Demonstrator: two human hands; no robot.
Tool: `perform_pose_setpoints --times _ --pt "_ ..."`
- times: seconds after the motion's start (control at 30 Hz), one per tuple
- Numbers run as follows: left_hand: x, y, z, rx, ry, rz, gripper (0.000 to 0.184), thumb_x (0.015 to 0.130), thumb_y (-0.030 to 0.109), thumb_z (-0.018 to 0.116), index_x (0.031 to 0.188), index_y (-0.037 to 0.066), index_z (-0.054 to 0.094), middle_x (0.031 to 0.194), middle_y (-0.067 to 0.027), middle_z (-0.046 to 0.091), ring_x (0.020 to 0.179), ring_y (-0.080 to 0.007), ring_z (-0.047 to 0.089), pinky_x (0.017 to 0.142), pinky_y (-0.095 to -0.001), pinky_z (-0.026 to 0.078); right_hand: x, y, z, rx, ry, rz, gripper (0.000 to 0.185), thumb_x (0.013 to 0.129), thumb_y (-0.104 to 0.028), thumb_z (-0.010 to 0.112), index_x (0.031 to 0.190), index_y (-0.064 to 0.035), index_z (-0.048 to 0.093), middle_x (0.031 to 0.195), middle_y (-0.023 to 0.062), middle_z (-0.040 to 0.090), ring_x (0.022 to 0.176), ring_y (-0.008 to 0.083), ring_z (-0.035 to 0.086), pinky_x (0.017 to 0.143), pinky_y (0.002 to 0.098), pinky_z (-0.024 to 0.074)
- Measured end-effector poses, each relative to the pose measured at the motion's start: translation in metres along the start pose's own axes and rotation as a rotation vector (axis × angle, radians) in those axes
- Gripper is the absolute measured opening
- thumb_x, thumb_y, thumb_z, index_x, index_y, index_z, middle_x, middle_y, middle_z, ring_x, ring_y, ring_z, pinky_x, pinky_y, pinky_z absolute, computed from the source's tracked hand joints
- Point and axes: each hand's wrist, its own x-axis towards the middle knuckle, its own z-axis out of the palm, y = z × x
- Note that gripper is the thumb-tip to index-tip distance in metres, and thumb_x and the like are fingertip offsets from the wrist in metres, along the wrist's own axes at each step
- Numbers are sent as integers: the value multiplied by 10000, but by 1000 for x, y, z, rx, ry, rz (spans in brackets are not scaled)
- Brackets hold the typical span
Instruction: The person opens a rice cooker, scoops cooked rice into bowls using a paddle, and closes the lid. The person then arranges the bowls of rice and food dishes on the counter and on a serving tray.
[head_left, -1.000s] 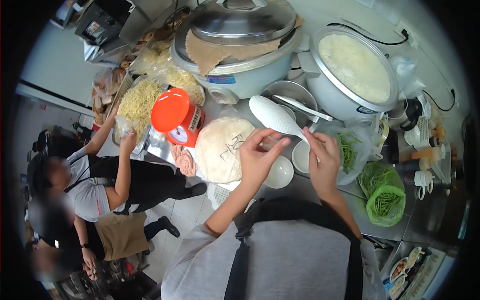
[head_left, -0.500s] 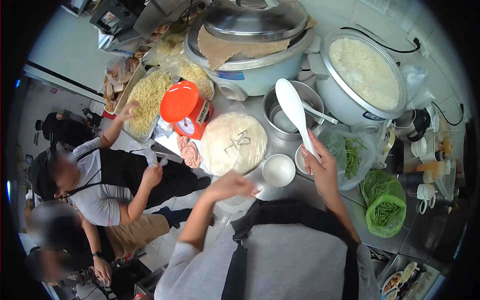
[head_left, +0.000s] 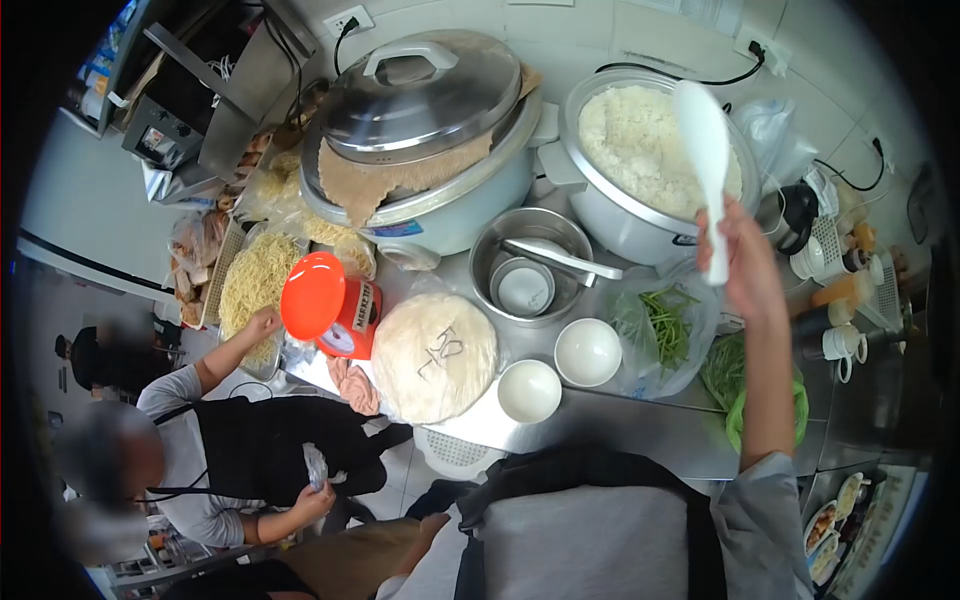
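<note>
My right hand (head_left: 748, 262) grips the handle of a white rice paddle (head_left: 705, 135), its blade pointing up in front of the rice cooker (head_left: 635, 225) full of white rice (head_left: 630, 130). Whether the blade touches the rice I cannot tell. Below and left of that hand, two white bowls (head_left: 588, 353) (head_left: 529, 391) stand side by side near the counter edge. A steel pot (head_left: 487, 235) behind them holds a smaller metal cup and a long-handled utensil. My left hand is out of view; only a bit of that arm shows at the bottom.
A large cooker with a steel lid (head_left: 420, 95) stands at the back. An orange scale (head_left: 313, 297) and a plastic-wrapped round bundle (head_left: 434, 358) sit to the left. Bagged greens (head_left: 668, 325) lie at right. A co-worker (head_left: 270, 450) reaches toward the noodles (head_left: 255, 285).
My right hand has moved up and right with the paddle, to the rice cooker. My left hand has dropped out of view. Both white bowls now show fully, and the view has shifted.
</note>
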Motion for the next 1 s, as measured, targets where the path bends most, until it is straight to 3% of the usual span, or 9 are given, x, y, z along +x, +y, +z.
perform_pose_setpoints --times 0.1,0.2,0.3,0.33,0.43,0.63,0.77,0.87,1.0 --pt "20 -6 -18 7 35 0 98 773 260 675 804 189 735 877 -43 716 879 -251 686 788 -384 533 55 -30 -42 -487 99 -170 490 899 -123 477 1371 -21 396 806 30 589 577 75 498 502 217 430" --pt "-9 68 -166 -20 44 -138 85 746 236 704 799 174 727 893 -105 706 809 -310 681 721 -416 533 111 -34 -77 -1026 151 -196 451 891 -124 504 1334 -54 450 793 42 616 617 83 542 533 243 449" --pt "-17 103 -237 -198 156 -21 192 777 261 693 888 105 701 893 -147 697 795 -335 674 704 -429 524 154 -21 -93 -1233 48 -371 418 885 -114 529 1301 -111 485 811 109 652 688 193 623 623 321 493" --pt "-16 113 -255 -310 213 49 247 789 277 692 932 76 690 890 -161 693 793 -342 671 701 -431 520 163 -21 -91 -1376 50 -472 415 865 -115 565 1274 -137 497 867 176 669 807 317 654 738 394 499" --pt "1 135 -279 -552 483 132 309 864 223 641 1122 54 614 834 -160 691 689 -265 680 641 -365 529 174 -35 -67 -1595 13 -501 374 857 -115 582 1227 -158 567 895 195 669 882 376 636 791 417 496" --pt "31 197 -306 -1147 225 67 464 903 336 623 1217 8 525 829 -173 670 723 -275 669 703 -392 521 169 -33 -16 -1653 -183 -484 281 863 -138 581 1125 -174 675 919 175 673 863 351 638 778 428 506" --pt "75 185 -268 -831 532 319 389 915 213 558 1234 -5 512 987 -158 636 882 -162 648 664 -322 539 204 -31 -9 -1789 -83 -693 293 886 -182 575 1167 -174 656 883 158 674 789 343 630 737 422 498" --pt "73 173 -269 -1030 436 403 408 909 153 514 1289 7 478 1073 -165 618 930 -174 645 644 -279 546 234 -27 -10 -1932 -226 -816 302 877 -216 586 1168 -200 661 776 118 655 726 318 626 673 427 501" --pt "9 189 -352 -1589 55 192 524 896 153 526 1381 32 368 1116 -156 607 866 -242 668 582 -312 572 236 -35 3 -2066 -416 -861 294 875 -239 598 1159 -217 670 718 98 631 701 296 624 638 419 504"
